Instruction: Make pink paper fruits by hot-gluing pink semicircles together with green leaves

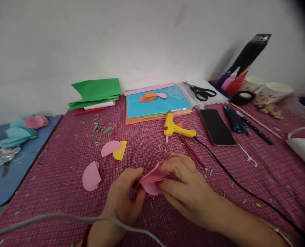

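Between my two hands is a folded pink paper piece (154, 183), rounded and layered, held above the table. My left hand (124, 192) pinches its left edge between thumb and fingers. From the other side, my right hand (185, 187) grips it, thumb and fingers closed on its right edge. To the left lie a stack of folded pink half-circles (91, 176), another pink half-circle (111, 148) and a yellow folded piece (120, 151). Beyond my hands stands a yellow glue gun (177, 128), its nozzle pointing down.
Coloured paper sheets (155, 106) and green paper (98, 91) lie by the wall. Scissors (201, 92), a phone (217, 127), pens (234, 120) and paper cups (274, 92) are at right. A black cord (234, 178) crosses the right side; a pale cable (72, 218) runs across the front. Paper flowers (20, 132) sit far left.
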Demonstrator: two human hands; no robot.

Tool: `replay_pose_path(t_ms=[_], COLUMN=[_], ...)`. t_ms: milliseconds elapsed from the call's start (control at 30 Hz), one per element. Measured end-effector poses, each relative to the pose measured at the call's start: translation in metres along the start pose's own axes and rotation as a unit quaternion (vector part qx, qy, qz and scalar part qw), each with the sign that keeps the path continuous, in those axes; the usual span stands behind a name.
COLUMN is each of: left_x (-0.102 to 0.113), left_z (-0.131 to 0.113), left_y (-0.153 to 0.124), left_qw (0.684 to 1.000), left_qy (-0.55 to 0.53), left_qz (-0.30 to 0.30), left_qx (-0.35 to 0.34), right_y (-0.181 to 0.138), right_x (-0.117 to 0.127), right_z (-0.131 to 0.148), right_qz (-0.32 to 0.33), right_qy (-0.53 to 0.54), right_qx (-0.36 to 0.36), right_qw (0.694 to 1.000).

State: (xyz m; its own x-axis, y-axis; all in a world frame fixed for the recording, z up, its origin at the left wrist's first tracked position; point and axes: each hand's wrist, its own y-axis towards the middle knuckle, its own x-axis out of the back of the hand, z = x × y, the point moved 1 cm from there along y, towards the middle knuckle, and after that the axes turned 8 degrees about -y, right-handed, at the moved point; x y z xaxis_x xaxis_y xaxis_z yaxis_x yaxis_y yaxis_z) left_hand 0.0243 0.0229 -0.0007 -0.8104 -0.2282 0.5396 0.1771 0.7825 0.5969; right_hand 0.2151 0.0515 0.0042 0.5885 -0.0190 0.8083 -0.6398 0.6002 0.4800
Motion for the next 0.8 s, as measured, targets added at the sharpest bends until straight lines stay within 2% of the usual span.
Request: replay_pose_path(t_ms=[100, 167, 267, 333, 500, 667, 733, 800], left_x=[-0.003, -0.004, -0.004, -0.002, -0.001, -0.006, -0.007, -0.008], left_z=[0.0, 0.0, -0.002, -0.001, 0.005, 0.014, 0.015, 0.016], left_y=[-0.004, -0.006, -0.006, -0.005, -0.006, -0.009, -0.009, -0.008], left_qw=[1.0, 0.991, 0.933, 0.9, 0.867, 0.788, 0.782, 0.791], left_qy=[-0.026, -0.106, -0.293, -0.359, -0.405, -0.499, -0.493, -0.48], left_qz=[-0.004, -0.004, 0.03, 0.051, 0.059, 0.012, -0.002, 0.005], left_qx=[0.014, 0.081, 0.205, 0.243, 0.285, 0.361, 0.381, 0.379], right_y=[0.001, 0.002, 0.003, 0.003, 0.006, 0.008, 0.007, 0.005], right_x=[-0.004, -0.007, -0.013, -0.016, -0.015, -0.013, -0.016, -0.019], right_z=[0.001, 0.0, -0.005, -0.009, -0.014, -0.016, -0.017, -0.018], right_qz=[0.013, 0.005, -0.005, 0.002, 0.011, 0.007, 0.003, 0.002], right_qy=[0.014, 0.093, 0.249, 0.289, 0.322, 0.452, 0.496, 0.54], right_qx=[-0.012, -0.045, -0.176, -0.254, -0.309, -0.375, -0.388, -0.397], right_qw=[1.0, 0.995, 0.952, 0.923, 0.895, 0.809, 0.777, 0.742])
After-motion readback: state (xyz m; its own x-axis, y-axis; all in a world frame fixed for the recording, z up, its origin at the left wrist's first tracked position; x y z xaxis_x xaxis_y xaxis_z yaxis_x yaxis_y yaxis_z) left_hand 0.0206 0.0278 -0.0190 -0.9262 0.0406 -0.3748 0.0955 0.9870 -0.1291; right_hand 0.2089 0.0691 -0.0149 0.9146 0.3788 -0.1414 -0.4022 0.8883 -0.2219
